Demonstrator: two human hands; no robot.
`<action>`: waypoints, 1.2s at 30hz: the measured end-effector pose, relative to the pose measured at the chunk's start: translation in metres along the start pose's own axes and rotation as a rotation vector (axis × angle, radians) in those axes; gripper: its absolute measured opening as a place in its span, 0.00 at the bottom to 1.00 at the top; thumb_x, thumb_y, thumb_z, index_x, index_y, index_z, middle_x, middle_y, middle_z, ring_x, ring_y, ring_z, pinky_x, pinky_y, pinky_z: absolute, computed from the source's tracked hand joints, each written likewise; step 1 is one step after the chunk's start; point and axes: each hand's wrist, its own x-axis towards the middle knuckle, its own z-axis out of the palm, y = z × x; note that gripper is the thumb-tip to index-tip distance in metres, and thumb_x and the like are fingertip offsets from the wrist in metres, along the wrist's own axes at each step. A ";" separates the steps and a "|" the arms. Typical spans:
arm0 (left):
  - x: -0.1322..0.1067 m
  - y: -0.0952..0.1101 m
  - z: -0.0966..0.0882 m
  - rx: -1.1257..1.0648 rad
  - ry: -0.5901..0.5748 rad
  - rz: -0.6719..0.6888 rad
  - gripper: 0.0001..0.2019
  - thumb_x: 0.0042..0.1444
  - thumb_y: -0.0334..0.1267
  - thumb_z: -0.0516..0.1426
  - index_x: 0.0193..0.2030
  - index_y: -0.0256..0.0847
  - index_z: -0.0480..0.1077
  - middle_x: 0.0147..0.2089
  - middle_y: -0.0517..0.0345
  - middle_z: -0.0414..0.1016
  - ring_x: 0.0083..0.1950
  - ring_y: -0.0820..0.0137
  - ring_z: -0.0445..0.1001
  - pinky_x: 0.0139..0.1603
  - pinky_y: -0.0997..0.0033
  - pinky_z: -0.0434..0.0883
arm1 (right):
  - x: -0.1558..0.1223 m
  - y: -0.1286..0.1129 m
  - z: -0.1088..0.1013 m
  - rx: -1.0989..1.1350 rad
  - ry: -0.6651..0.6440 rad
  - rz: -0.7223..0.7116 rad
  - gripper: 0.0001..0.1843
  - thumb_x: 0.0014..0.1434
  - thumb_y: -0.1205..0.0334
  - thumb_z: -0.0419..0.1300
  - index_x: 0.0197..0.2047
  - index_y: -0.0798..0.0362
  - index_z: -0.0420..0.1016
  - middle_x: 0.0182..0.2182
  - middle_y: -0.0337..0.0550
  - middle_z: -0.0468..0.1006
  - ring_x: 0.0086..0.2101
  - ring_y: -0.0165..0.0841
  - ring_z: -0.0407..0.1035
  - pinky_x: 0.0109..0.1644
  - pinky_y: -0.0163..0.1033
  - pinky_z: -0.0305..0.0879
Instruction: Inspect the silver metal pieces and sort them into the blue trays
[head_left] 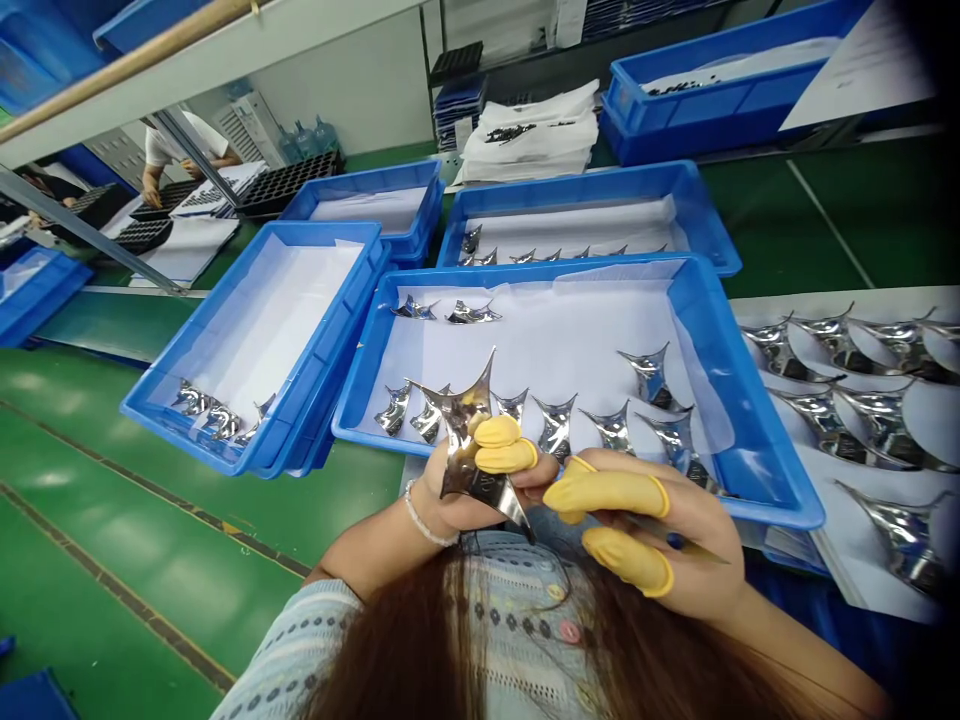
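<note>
A four-pointed, mirror-polished metal piece (466, 445) is clamped between the thumb and fingers of the left hand (450, 500) and is held just above the near rim of a blue plastic tray (720, 370). Yellow finger cots (498, 445) are worn on the fingers pressed against it. A slender, dark, pointed implement (679, 542), whose exact kind cannot be told, is pinched in the curled fingers of the right hand (660, 530), with its tip kept apart from the piece. Similar polished pieces (555, 425) are ranged along the near edge of the white paper liner (570, 350).

A scratch could be left on the mirror face if the implement's tip were to slip across it. Fingerprints could be left by the uncovered skin of the left hand. If the grip were loosened, the piece could be dropped onto the row below, marking both. Long hair (450, 640) could be snagged on the sharp points.
</note>
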 end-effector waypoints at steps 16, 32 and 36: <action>-0.021 0.012 -0.019 1.320 0.181 1.175 0.08 0.63 0.45 0.61 0.37 0.48 0.80 0.26 0.62 0.75 0.28 0.70 0.67 0.36 0.63 0.63 | -0.006 0.012 0.001 -0.064 0.372 0.081 0.08 0.60 0.56 0.68 0.43 0.45 0.83 0.24 0.37 0.68 0.22 0.29 0.58 0.24 0.36 0.54; -0.023 0.009 -0.012 1.406 0.058 1.164 0.07 0.61 0.46 0.62 0.37 0.48 0.79 0.30 0.61 0.81 0.29 0.70 0.73 0.36 0.63 0.65 | -0.005 0.012 -0.001 -0.069 0.428 0.104 0.03 0.60 0.62 0.67 0.38 0.47 0.83 0.23 0.37 0.69 0.23 0.30 0.61 0.25 0.36 0.58; -0.023 0.010 -0.011 1.395 0.049 1.132 0.09 0.62 0.48 0.62 0.35 0.48 0.79 0.28 0.61 0.81 0.27 0.69 0.73 0.36 0.63 0.65 | -0.004 0.012 -0.001 -0.081 0.423 0.095 0.02 0.61 0.61 0.67 0.36 0.47 0.82 0.23 0.37 0.70 0.23 0.30 0.62 0.25 0.36 0.58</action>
